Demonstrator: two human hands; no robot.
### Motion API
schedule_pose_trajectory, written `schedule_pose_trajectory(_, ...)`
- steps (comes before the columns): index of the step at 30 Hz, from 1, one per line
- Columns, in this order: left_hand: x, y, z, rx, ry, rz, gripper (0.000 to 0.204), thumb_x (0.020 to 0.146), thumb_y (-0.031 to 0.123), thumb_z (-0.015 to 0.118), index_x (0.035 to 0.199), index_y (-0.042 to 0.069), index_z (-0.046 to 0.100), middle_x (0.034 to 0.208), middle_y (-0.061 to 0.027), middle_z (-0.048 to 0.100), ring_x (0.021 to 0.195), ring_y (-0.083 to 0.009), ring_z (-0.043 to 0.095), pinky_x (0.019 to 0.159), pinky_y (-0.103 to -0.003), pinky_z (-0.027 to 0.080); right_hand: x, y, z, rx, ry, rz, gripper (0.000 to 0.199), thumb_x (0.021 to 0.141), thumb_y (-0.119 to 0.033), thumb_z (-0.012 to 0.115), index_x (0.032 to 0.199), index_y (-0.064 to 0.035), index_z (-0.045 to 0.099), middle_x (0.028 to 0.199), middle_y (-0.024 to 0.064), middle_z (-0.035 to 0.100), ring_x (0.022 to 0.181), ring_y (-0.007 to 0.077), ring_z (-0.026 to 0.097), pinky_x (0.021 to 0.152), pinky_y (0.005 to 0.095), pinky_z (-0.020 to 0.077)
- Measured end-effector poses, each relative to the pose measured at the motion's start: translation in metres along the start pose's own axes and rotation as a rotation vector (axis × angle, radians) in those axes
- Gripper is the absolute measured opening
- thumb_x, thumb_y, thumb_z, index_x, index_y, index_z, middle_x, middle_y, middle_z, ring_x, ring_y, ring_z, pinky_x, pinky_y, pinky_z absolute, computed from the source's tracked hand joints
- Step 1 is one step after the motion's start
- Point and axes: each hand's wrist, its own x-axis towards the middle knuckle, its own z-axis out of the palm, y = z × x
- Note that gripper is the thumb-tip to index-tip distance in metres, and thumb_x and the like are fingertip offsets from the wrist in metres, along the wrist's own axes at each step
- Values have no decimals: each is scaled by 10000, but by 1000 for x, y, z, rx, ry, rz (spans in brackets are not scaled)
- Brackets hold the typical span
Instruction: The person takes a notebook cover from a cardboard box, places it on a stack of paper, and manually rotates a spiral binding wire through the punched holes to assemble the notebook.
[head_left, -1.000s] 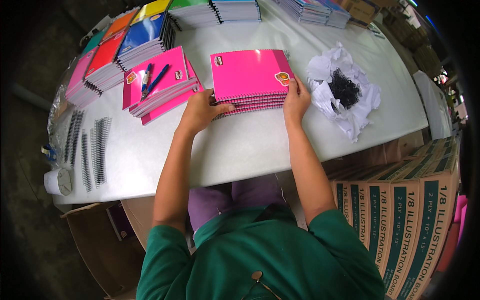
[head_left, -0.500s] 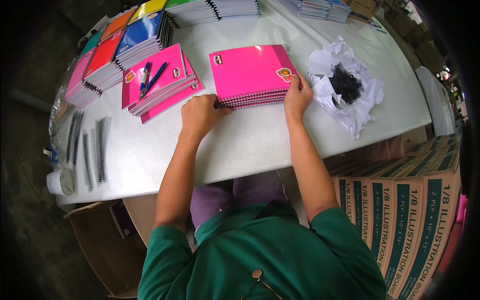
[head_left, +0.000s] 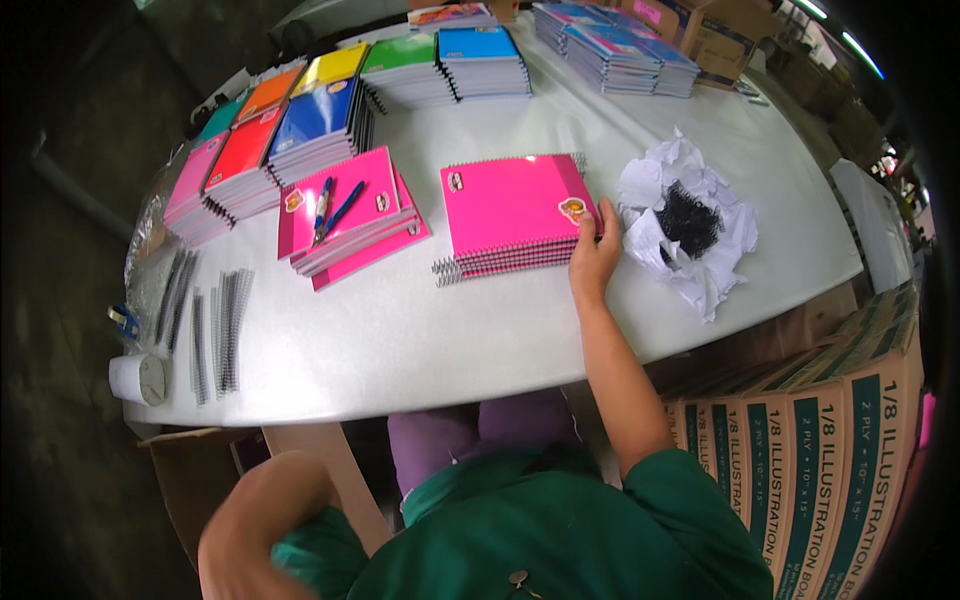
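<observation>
A stack of pink spiral notebooks (head_left: 510, 205) lies in the middle of the table, with metal coils sticking out at its lower left corner. My right hand (head_left: 596, 250) grips the stack's right edge, thumb on the top cover near a round sticker and fingers along the side. My left arm is bent at the lower left, its forearm blurred, and the hand lies outside the picture. Left of the stack is another pile of pink notebooks (head_left: 345, 215), some askew, with two blue pens (head_left: 343, 208) on top.
Crumpled white paper (head_left: 650, 180) holding black coil scraps (head_left: 690, 222) sits to the right. Loose spiral coils (head_left: 231, 330) and a white roll (head_left: 137, 380) lie left. Coloured notebook stacks (head_left: 325, 115) line the back; cartons (head_left: 800, 440) stand below the table's right edge.
My left hand has let go of the notebook stack's lower left corner and drawn back out of view. My right hand stays on the stack. The view has tilted up.
</observation>
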Motion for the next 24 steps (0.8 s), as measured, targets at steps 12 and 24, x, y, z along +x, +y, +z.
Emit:
schedule_pose_trajectory(12,68,36,97,-21,279,-185,222,770,165,570,860,-27,636,866,-191,616,828,-310,584,717,-402,481,-7,11,-10,-69,36,-31,432,869,-240,550,1223,-2,485,1158,209,544,1073,349,485,935,414,350)
schedule_pose_trajectory(24,51,12,32,58,-105,2,298,760,274,631,827,-17,628,801,-153,622,753,-262,602,660,-352,493,-6,3,-13,-80,28,-9,430,862,-221,550,1241,-32,476,1140,204,548,1051,343,488,921,411,359)
